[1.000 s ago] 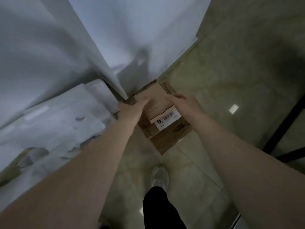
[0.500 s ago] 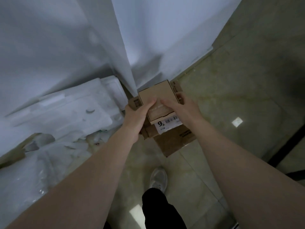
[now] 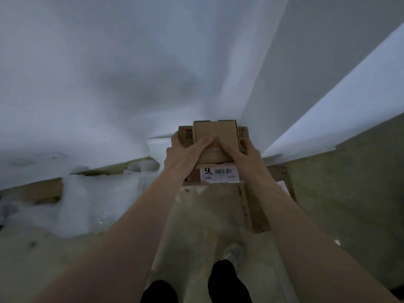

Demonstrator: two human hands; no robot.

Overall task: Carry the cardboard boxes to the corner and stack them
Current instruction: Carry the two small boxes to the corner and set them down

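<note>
A small plain cardboard box (image 3: 215, 132) lies on top of a stack of cardboard boxes in the wall corner. Under it sits a wider box (image 3: 185, 134) with printed marks, and a box with a white barcode label (image 3: 219, 174) marked 9. A large flat box (image 3: 260, 215) lies lowest on the floor. My left hand (image 3: 183, 155) grips the stack's left side, thumb on the small box's top. On the right side, my right hand (image 3: 242, 155) does the same with its thumb across the lid.
White walls (image 3: 109, 73) meet in the corner just behind the stack. White foam packing pieces (image 3: 91, 206) and flattened cardboard (image 3: 32, 191) lie on the floor to the left. My shoe (image 3: 235, 252) and dark trouser legs stand on the tiled floor below the boxes.
The view has swung round to face the corner squarely. Both hands have stayed on the small top box, their thumbs now closer together on its lid.
</note>
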